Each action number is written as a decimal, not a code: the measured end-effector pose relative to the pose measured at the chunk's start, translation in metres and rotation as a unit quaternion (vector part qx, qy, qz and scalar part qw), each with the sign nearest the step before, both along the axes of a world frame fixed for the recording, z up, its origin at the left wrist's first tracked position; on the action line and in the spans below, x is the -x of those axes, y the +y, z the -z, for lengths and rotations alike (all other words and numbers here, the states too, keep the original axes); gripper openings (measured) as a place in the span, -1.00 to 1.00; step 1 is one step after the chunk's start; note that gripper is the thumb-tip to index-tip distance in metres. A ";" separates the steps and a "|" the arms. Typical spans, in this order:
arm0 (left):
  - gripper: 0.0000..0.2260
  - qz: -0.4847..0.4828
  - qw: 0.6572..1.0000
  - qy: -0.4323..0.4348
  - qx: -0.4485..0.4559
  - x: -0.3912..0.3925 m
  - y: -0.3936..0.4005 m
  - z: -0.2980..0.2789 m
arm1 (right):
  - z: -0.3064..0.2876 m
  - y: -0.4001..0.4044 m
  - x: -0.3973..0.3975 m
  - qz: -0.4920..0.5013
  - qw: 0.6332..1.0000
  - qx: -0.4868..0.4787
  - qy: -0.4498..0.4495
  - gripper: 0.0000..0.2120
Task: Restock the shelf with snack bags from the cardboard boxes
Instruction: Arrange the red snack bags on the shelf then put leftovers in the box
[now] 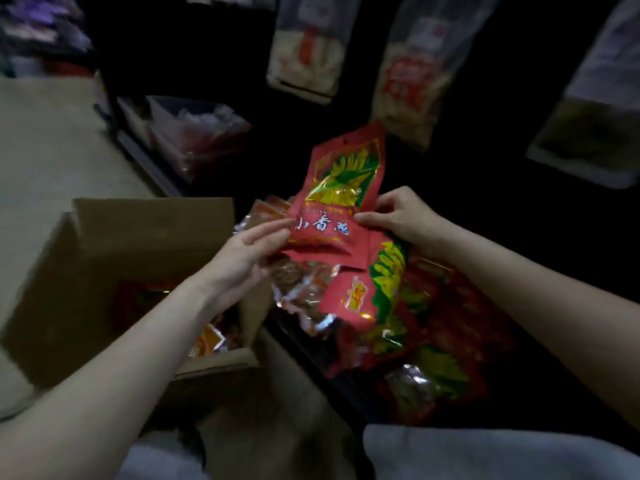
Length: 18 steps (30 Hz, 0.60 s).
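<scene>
A red snack bag (pixel 341 188) with a green and yellow picture stands upright between my hands, above the dark shelf. My left hand (pixel 249 252) holds its lower left edge with fingers and thumb. My right hand (pixel 398 214) pinches its right edge. Below it a pile of similar red bags (pixel 398 306) lies on the low dark shelf (pixel 311 344). An open cardboard box (pixel 114 251) stands on the floor at the left, with more red bags (pixel 207 341) inside it.
Clear bags of pale snacks (pixel 304 53) hang on the dark rack above, with others further right (pixel 412 77). A clear bin (pixel 197 133) with packets sits on a lower shelf at the left. Beige floor (pixel 45 143) lies beyond the box.
</scene>
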<state>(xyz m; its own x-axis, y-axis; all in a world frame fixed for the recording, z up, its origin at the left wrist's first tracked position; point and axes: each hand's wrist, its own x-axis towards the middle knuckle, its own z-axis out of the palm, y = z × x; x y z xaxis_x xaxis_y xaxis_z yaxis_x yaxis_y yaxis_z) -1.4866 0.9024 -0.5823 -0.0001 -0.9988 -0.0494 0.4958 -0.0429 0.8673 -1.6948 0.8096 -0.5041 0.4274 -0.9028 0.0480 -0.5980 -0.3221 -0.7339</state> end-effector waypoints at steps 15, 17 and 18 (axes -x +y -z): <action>-0.52 0.001 0.912 -0.398 -0.101 0.120 -0.076 0.069 | 0.136 -0.035 0.176 0.450 0.888 0.066 0.069 -0.71; -0.46 0.000 0.913 -0.390 -0.117 0.124 -0.085 0.077 | 0.151 -0.049 0.182 0.516 0.855 0.035 0.033 -0.69; -0.46 -0.009 0.914 -0.384 -0.133 0.126 -0.089 0.082 | 0.158 -0.053 0.186 0.544 0.839 0.021 0.013 -0.66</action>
